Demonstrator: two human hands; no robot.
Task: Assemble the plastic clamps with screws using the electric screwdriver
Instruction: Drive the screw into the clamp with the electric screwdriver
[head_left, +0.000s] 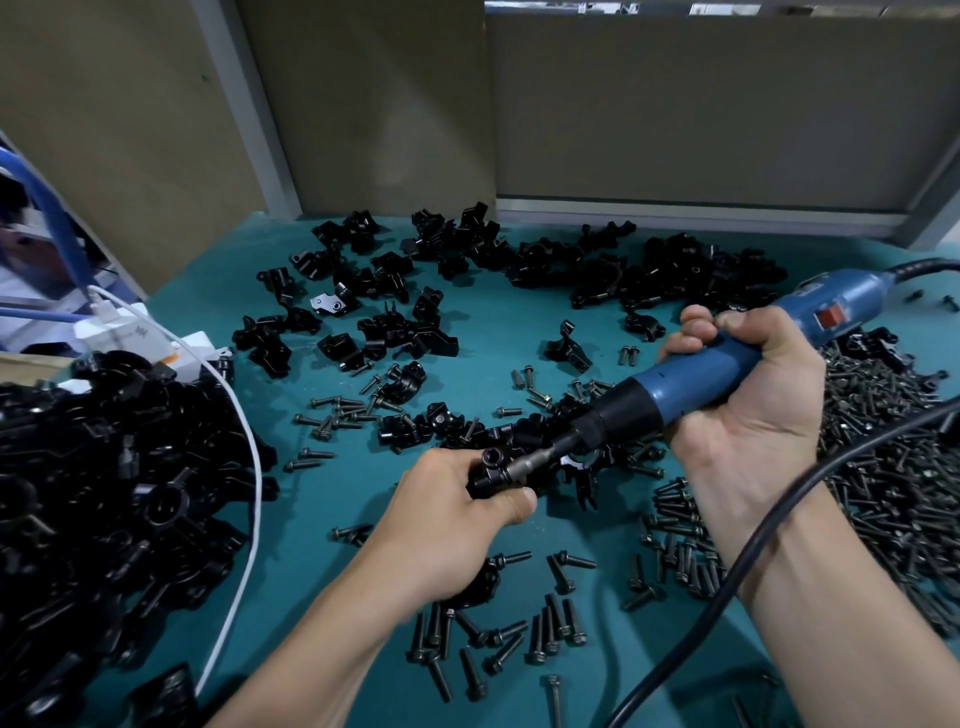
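My left hand (452, 514) grips a black plastic clamp (491, 470) just above the green table (322, 499). My right hand (748, 395) is wrapped round the blue body of the electric screwdriver (696, 374). The tool slants down to the left and its metal bit (527, 465) sits against the side of the held clamp. Whatever screw is under the bit is hidden. Loose black screws (519, 634) lie scattered in front of my hands.
Unassembled black clamp parts (519, 265) are strewn across the back of the table. A big heap of clamps (114, 493) fills the left side, crossed by a white cable (249, 467). A dense screw pile (893, 467) lies at right. The screwdriver's black cord (769, 525) runs over my right forearm.
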